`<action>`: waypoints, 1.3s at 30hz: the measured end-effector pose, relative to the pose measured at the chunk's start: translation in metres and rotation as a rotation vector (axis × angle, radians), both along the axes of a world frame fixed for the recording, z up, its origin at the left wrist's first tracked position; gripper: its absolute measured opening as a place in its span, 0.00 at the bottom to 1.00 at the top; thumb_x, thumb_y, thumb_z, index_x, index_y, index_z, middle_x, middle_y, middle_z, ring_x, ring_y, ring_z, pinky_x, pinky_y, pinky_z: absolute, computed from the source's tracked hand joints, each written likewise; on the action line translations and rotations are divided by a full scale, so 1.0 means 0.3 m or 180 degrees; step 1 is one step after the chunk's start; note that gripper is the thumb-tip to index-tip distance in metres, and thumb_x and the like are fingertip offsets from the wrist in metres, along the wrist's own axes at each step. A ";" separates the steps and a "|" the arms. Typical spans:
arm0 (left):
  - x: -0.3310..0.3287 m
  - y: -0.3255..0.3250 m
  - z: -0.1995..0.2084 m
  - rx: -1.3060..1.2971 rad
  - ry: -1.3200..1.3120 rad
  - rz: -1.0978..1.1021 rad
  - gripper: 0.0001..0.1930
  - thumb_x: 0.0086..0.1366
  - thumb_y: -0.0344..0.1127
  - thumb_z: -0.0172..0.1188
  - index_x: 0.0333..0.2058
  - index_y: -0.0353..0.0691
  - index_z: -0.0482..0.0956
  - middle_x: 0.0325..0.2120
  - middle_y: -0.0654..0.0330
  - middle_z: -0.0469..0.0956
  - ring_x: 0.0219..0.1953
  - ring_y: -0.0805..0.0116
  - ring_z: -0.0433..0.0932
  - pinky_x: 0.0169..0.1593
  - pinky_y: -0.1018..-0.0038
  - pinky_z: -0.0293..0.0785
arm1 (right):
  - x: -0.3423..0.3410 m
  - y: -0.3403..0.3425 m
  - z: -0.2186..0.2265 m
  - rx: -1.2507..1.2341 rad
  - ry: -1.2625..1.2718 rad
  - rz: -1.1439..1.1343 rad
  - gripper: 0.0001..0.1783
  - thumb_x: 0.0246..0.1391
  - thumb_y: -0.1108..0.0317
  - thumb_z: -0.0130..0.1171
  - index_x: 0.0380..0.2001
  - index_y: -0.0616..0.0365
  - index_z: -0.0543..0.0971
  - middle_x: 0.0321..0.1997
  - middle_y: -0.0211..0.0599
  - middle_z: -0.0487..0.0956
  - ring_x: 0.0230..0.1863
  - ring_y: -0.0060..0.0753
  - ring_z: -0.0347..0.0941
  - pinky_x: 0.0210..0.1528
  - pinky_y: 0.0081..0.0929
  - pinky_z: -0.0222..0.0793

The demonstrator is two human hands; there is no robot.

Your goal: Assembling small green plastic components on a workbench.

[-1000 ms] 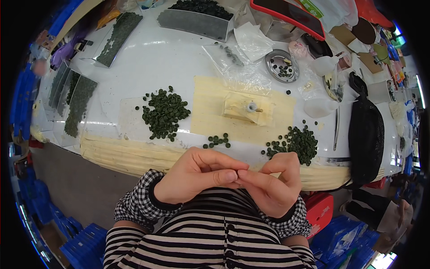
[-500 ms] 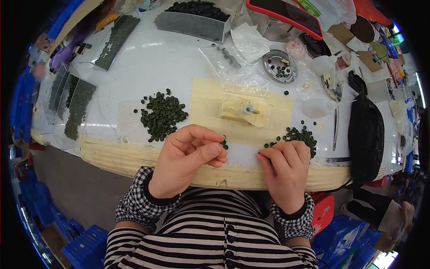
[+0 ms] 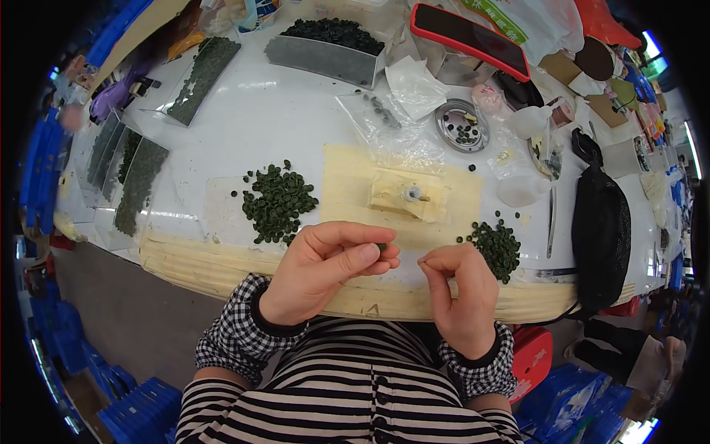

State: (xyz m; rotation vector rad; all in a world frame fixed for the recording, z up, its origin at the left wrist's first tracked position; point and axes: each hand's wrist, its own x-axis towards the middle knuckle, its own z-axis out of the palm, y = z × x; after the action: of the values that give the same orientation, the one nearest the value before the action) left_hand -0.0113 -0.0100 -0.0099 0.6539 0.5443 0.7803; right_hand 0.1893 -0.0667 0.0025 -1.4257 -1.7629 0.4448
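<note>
My left hand [image 3: 325, 268] is closed in a pinch above the table's near edge. Between its thumb and fingers shows a small dark green round piece [image 3: 382, 246]. Facing it across a narrow gap, my right hand [image 3: 466, 288] also pinches thumb against forefinger; what it grips, if anything, is too small to make out. A large pile of similar green pieces [image 3: 277, 203] lies beyond my left hand. The smaller pile [image 3: 497, 248] is just beyond my right hand. Between the piles, a tape-covered block with a short upright peg [image 3: 413, 194] stands on yellow tape [image 3: 340, 174].
Clear trays of green pieces [image 3: 200, 81] stand at the back and left [image 3: 142, 181]. At the back right are a round metal dish [image 3: 462, 126], a red-cased phone [image 3: 470, 41] and plastic bags. Tweezers [image 3: 552, 222] and a black mesh pouch [image 3: 603, 233] lie to the right.
My right hand has drawn back from the small pile, its fingers more curled. My left hand's fingers have closed more around the green piece. The view has shifted slightly.
</note>
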 end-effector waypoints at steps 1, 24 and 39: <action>0.001 -0.001 -0.001 0.0046 0.0009 0.0006 0.11 0.67 0.24 0.54 0.48 0.32 0.76 0.41 0.51 0.80 0.45 0.62 0.81 0.49 0.74 0.80 | -0.006 0.001 0.010 0.0106 0.0234 0.0017 0.10 0.42 0.84 0.64 0.29 0.61 0.75 0.30 0.38 0.77 0.31 0.39 0.73 0.32 0.30 0.69; 0.009 -0.004 0.002 0.0738 0.0437 0.0191 0.10 0.63 0.23 0.59 0.43 0.29 0.77 0.37 0.51 0.81 0.41 0.66 0.81 0.47 0.72 0.79 | -0.050 0.030 -0.010 -0.0435 0.1891 0.0109 0.11 0.49 0.85 0.61 0.37 0.66 0.82 0.37 0.39 0.82 0.38 0.26 0.80 0.43 0.20 0.75; 0.001 -0.009 -0.003 0.0748 0.0395 0.0148 0.10 0.64 0.22 0.59 0.44 0.28 0.79 0.37 0.51 0.82 0.40 0.70 0.82 0.46 0.77 0.80 | -0.070 0.029 0.001 -0.0847 0.2598 0.0218 0.08 0.52 0.83 0.61 0.37 0.70 0.80 0.35 0.40 0.81 0.38 0.27 0.80 0.43 0.22 0.76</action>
State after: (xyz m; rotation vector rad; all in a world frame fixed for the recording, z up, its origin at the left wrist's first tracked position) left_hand -0.0110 -0.0127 -0.0108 0.9140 0.5871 0.8590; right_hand 0.1682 -0.0579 0.0027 -1.1111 -1.1072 1.1453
